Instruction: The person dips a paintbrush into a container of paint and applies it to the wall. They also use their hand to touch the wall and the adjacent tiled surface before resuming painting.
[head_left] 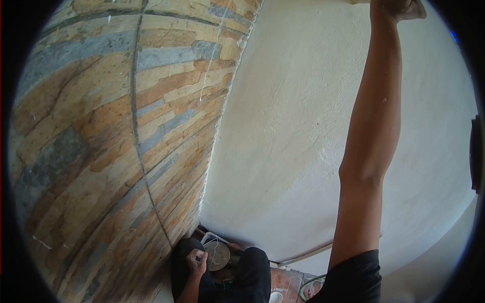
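My right arm is raised high along the pale plastered wall (283,131). At its end, my right hand (399,9) is closed and partly cut off by the top edge of the view, so I cannot tell what it grips. A small pale yellowish piece (360,1) shows at the top edge, just left of that wrist. Low down, my left hand (197,261) is curled closed at my left knee, and whatever lies inside it is hidden. Beside it is a round beige disc-like surface (218,256), with a thin white strand (214,248) across it.
A stone-patterned tiled wall (101,151) stands close on the left, meeting the plaster at a rough white edge. My dark-trousered knees (255,272) flank the round surface. On the reddish floor tiles (285,283) are a white cup-like item (276,297) and a green hose (304,289).
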Tool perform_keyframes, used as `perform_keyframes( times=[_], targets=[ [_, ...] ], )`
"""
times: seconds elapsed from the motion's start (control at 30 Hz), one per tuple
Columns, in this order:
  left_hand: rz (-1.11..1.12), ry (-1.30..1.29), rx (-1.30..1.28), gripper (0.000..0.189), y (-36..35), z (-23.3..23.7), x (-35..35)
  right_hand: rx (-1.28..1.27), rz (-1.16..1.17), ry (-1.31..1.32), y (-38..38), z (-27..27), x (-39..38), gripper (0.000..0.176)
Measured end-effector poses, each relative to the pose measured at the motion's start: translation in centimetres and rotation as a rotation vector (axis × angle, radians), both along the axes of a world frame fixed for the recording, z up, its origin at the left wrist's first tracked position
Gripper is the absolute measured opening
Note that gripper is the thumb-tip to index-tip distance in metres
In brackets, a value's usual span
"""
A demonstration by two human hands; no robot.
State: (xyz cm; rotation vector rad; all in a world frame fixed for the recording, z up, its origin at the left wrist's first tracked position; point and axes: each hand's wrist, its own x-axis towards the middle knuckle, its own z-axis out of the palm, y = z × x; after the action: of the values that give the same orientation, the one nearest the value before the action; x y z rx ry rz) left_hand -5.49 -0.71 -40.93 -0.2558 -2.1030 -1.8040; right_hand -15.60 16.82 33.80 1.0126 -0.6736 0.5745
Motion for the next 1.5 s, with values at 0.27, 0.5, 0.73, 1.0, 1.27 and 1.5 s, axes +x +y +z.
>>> perform_keyframes(
  times=[0.27, 0.5, 0.73, 1.0, 1.27, 1.5],
  targets=[
    [-0.007, -0.012, 0.002, 0.019, -0.1, -0.7, 0.0, 0.016, -0.156, -0.381, 2.0, -30.3, -0.6, 0.039],
    [-0.046, 0.009, 0.010, 0.021, -0.2, 0.2, 0.2, -0.383, -0.208, -0.992, -0.5, -42.3, 3.0, 0.040],
    [-0.009, 0.044, -0.008, 0.021, -0.2, 0.2, -0.2, -0.166, 0.003, -0.254, 3.1, -6.4, -1.6, 0.041],
    [-0.014, 0.025, -0.029, 0.018, -0.2, -0.1, -0.1, -0.140, -0.107, -0.257, 2.7, -7.2, -2.1, 0.032],
    [-0.013, -0.012, 0.040, 0.021, -0.3, -0.9, 0.3, -0.183, -0.005, -0.594, 1.3, -35.0, 2.5, 0.039],
    [-0.015, -0.041, 0.024, 0.021, 0.0, -0.7, 0.3, -0.158, -0.032, -0.458, 2.1, -17.1, 1.6, 0.043]
  ],
)
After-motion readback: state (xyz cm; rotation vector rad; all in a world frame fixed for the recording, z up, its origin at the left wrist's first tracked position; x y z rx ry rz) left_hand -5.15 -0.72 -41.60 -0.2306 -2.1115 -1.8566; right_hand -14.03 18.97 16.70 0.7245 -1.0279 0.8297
